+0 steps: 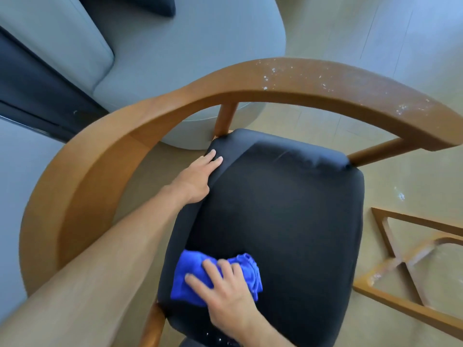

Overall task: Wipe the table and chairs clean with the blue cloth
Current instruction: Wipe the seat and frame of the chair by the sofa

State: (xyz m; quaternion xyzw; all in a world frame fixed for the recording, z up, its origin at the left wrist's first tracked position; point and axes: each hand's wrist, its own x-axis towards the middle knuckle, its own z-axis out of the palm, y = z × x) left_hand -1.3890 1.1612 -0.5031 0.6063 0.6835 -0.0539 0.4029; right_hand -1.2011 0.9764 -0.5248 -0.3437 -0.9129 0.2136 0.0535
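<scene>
Bunched blue cloth (215, 276) on padded black seat (288, 221)

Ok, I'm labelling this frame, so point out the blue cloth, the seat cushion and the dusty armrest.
blue cloth (190, 276): head view, its left fold.
seat cushion (288, 209): head view, bare middle.
dusty armrest (313, 81): head view, speckled top of the curved rail.

cloth (190, 276) on chair seat (288, 216), sofa (175, 58) behind
</scene>
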